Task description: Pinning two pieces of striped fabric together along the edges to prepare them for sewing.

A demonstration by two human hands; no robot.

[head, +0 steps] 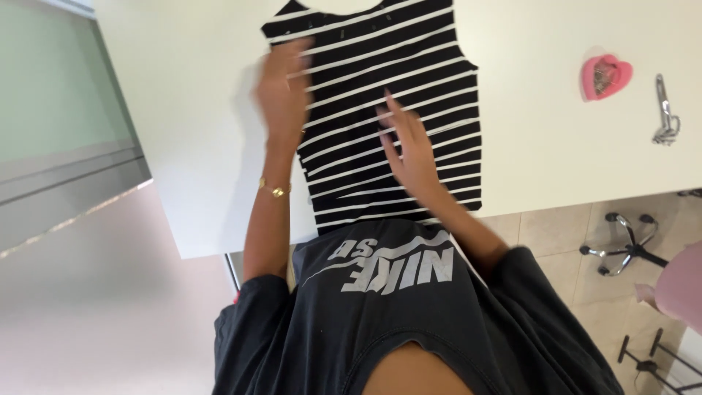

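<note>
The striped top (387, 110) lies flat on the white table (556, 139), both hands spread open on it, left hand (281, 91) blurred near the shoulder, right hand (409, 146) mid-cloth, best pressed outward evenly, while the pink heart dish (605, 76) holds, seemingly, pins.

One black-and-white striped top (395, 110) lay on the one white worktop (556, 139). Two hands rested on the top: one left hand (281, 91), one right hand (409, 150). Right of the top sat one pink heart-shaped dish (605, 76) and one metal tool (665, 113). One gold bracelet (275, 189) showed.
</note>
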